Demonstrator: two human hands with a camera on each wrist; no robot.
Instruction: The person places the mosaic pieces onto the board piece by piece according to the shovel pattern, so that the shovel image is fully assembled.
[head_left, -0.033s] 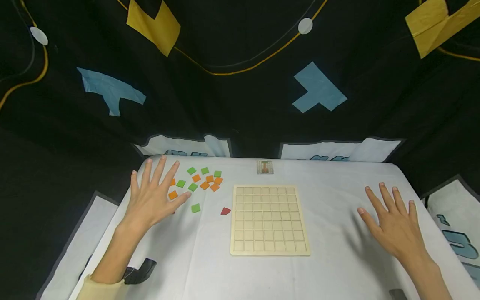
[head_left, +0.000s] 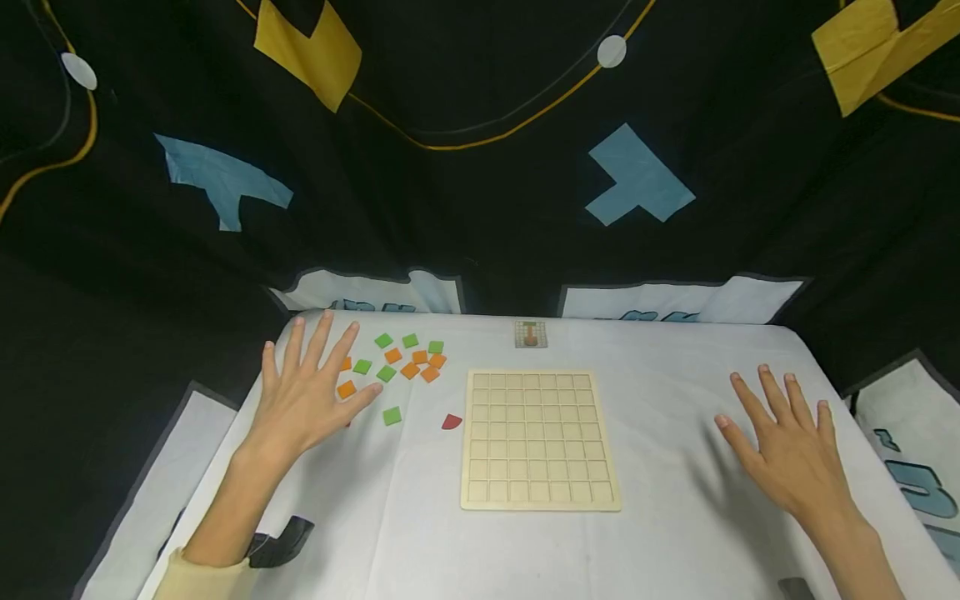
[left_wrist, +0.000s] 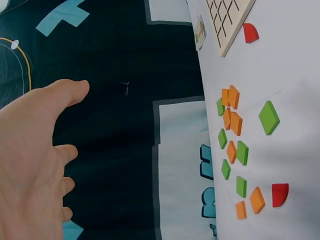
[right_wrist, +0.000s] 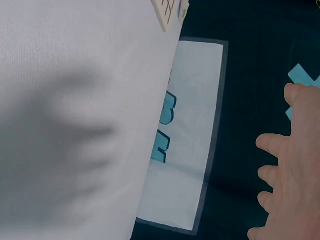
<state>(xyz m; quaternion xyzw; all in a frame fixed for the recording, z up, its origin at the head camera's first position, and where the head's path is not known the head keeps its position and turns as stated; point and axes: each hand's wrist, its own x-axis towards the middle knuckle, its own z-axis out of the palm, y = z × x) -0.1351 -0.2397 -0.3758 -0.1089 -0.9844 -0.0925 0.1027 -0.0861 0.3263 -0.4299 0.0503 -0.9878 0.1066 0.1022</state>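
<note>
My left hand (head_left: 303, 404) hovers over the table's left side, fingers spread, holding nothing. Beside and partly beneath it lie several green tiles (head_left: 392, 416) and orange tiles (head_left: 410, 372), loosely scattered. A red quarter-round piece (head_left: 452, 422) rests just left of a pale wooden grid board (head_left: 536, 441); a second red piece (left_wrist: 280, 195) shows fully in the left wrist view but is mostly hidden by the hand in the head view. My right hand (head_left: 798, 458) is held above the right side of the table, fingers spread, with nothing in it and its shadow below.
Behind the board lies a small card (head_left: 531, 334) with a grid and a brown figure. The white-covered table (head_left: 675, 358) ends at a dark curtain (head_left: 480, 225) with yellow and blue patches. A black strap (head_left: 281, 543) hangs by the left forearm.
</note>
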